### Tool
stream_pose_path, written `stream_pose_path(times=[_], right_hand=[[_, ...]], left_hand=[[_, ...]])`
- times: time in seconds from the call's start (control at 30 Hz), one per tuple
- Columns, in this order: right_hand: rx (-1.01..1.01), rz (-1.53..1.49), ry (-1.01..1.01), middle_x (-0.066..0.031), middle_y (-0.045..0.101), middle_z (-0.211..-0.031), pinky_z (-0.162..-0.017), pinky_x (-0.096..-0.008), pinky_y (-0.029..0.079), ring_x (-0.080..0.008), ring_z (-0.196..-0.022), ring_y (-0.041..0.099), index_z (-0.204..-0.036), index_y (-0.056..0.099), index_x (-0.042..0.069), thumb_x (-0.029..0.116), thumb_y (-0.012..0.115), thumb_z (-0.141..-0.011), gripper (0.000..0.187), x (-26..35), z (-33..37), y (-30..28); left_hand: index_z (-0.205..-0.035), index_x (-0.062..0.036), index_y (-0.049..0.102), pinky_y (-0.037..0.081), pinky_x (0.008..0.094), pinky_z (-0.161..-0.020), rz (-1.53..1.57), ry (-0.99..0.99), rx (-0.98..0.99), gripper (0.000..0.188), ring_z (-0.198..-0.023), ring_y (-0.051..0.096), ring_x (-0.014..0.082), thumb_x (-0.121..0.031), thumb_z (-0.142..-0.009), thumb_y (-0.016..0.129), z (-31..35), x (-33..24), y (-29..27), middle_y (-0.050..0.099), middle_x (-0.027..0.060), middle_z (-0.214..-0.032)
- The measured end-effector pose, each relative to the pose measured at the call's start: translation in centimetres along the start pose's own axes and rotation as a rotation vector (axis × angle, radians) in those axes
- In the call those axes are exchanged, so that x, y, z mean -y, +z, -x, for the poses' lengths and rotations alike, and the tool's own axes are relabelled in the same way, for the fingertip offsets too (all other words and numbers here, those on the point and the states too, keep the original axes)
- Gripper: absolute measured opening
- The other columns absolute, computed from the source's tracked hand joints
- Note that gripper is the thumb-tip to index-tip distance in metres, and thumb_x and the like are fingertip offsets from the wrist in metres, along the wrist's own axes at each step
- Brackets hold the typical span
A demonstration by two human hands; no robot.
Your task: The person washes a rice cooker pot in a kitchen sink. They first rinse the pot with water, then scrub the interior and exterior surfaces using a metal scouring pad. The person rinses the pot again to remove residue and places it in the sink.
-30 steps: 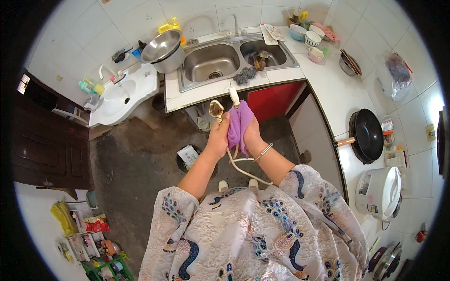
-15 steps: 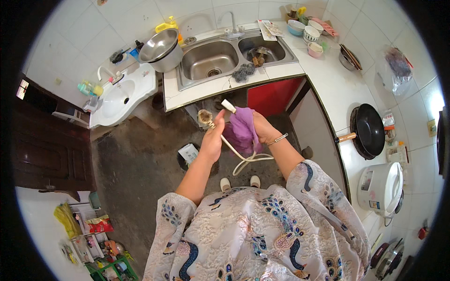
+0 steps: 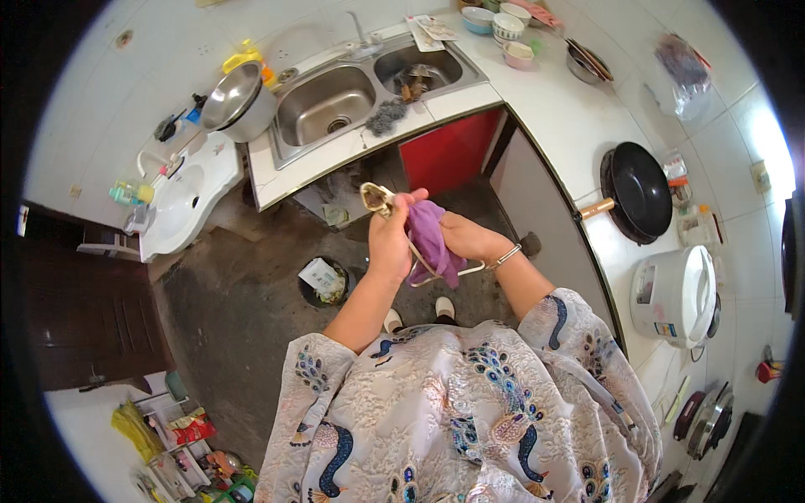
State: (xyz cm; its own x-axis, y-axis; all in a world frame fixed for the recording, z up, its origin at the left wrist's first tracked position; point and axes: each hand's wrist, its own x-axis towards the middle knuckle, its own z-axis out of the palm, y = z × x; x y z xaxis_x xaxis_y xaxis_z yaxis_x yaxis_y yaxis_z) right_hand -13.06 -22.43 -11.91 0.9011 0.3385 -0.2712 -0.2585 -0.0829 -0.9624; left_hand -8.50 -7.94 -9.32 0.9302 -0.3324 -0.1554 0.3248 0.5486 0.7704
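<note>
In front of my body, my left hand [image 3: 391, 245] is closed around a white power cord near its beige, brown-stained plug [image 3: 377, 199], which sticks out above the fingers. My right hand [image 3: 471, 238] grips a crumpled purple cloth [image 3: 429, 237], pressed close against the left hand. A loop of the white cord [image 3: 470, 269] hangs below the cloth. The cord's other end is hidden by the cloth and hands. Both hands are held in the air above the floor, apart from the counter.
Ahead is a double sink [image 3: 325, 107] with a grey scrubber [image 3: 386, 117] at its edge. Along the right counter stand a black wok [image 3: 644, 191] and a white rice cooker [image 3: 671, 295]. A waste bin [image 3: 335, 293] sits on the floor; a washbasin [image 3: 180, 205] is at the left.
My hands have come closer together, and the cloth now lies against the left hand. The cord's white end has gone out of sight. The whole view has turned slightly.
</note>
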Motion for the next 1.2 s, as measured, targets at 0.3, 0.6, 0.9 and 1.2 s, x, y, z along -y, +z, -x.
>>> stream_pose_path(times=[0.3, 0.6, 0.9, 1.2], right_hand=[[-0.221, -0.611, 0.009, -0.0004, 0.056, -0.075, -0.060, -0.0237, 0.044, -0.0102, -0.065, 0.052, -0.086, 0.058, 0.005, 0.016, 0.052, -0.088, 0.013, -5.3, 10.4, -2.4], [-0.214, -0.775, -0.327, -0.0083, 0.058, -0.098, -0.083, -0.0345, 0.048, -0.0169, -0.084, 0.057, -0.108, 0.054, -0.001, 0.017, 0.051, -0.089, 0.026, -6.2, 16.0, -0.7], [-0.298, -0.753, -0.124, -0.0057, 0.059, -0.099, -0.081, -0.0285, 0.048, -0.0137, -0.087, 0.056, -0.112, 0.054, -0.001, 0.019, 0.051, -0.090, 0.030, -3.6, 16.1, 8.8], [-0.599, -1.220, -0.252, -0.0056, 0.057, -0.076, -0.060, -0.0256, 0.052, -0.0123, -0.067, 0.058, -0.092, 0.054, 0.003, 0.025, 0.045, -0.093, 0.023, -3.4, 21.6, 14.9]], left_hand=[[-0.083, -0.0031, 0.052, 0.038, 0.0522, -0.098, 0.408, -0.262, 0.069, 0.035, -0.114, 0.047, 0.0396, -0.030, -0.096, 0.036, -5.5, -2.4, -0.3, 0.055, 0.0254, -0.112], [-0.077, 0.0002, 0.039, 0.041, 0.0552, -0.095, 0.551, -0.305, -0.100, 0.040, -0.112, 0.048, 0.0408, -0.032, -0.098, 0.025, -7.9, -5.3, -1.8, 0.050, 0.0266, -0.112], [-0.084, -0.0014, 0.034, 0.052, 0.0530, -0.082, 0.637, -0.367, -0.270, 0.027, -0.098, 0.056, 0.0411, -0.025, -0.098, 0.029, -10.0, -3.1, -9.8, 0.051, 0.0240, -0.103], [-0.086, -0.0020, 0.042, 0.040, 0.0578, -0.092, 0.578, -0.647, 0.088, 0.027, -0.107, 0.052, 0.0372, -0.028, -0.092, 0.047, -0.4, 4.8, -5.1, 0.054, 0.0196, -0.107]])
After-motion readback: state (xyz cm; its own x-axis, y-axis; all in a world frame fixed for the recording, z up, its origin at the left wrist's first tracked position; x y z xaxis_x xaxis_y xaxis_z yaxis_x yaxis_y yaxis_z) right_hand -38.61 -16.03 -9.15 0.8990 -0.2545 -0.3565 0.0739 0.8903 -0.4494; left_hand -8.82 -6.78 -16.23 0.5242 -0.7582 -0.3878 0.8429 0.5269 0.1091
